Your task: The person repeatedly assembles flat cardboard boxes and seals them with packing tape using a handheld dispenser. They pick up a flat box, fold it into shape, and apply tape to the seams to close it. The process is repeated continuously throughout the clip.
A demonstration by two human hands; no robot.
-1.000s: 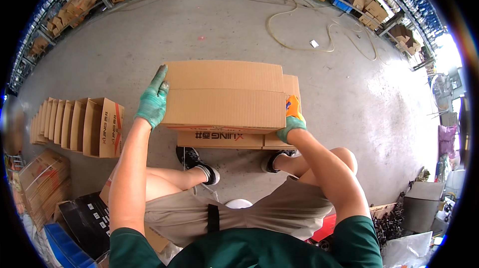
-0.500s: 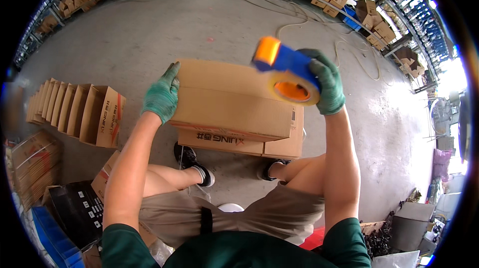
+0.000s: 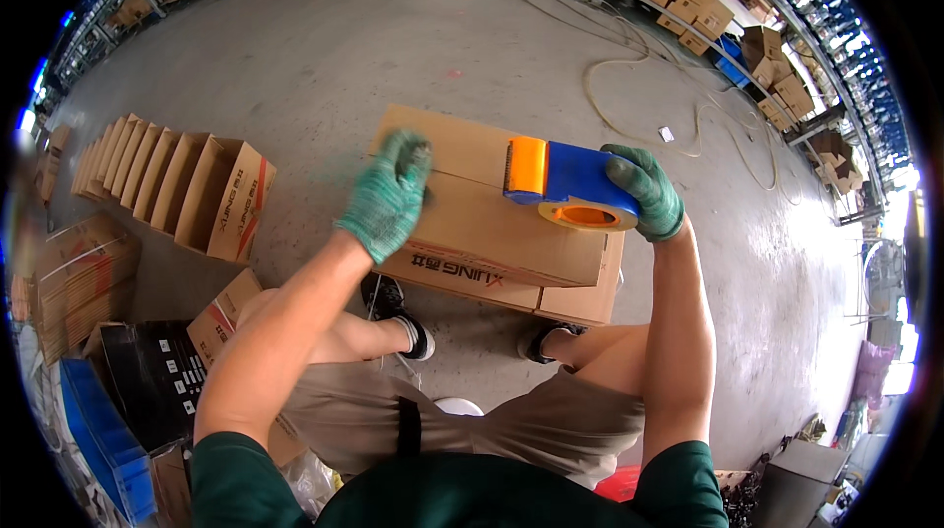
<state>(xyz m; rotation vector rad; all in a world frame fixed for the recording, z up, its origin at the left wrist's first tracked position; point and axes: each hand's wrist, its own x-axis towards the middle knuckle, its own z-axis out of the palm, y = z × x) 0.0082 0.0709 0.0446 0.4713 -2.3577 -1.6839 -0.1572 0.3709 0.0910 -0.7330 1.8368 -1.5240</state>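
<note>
A closed brown cardboard box lies in front of me, its flap seam running across the top. It rests on another carton that shows along the near edge. My right hand, in a green glove, grips a blue tape dispenser with an orange head and an orange core. The dispenser is over the right part of the box. My left hand, also gloved, is above the box's left end. Its fingers look bent but are smeared by motion, and I see nothing in them.
A row of open cartons stands on the left floor. Nearer are flattened cardboard, a black box and a blue bin. Hoses trail across the floor at far right, before shelves with boxes.
My left hand has let go of the box's left edge and moved right, over its top. The tape dispenser has turned more level and come slightly nearer in my right hand.
</note>
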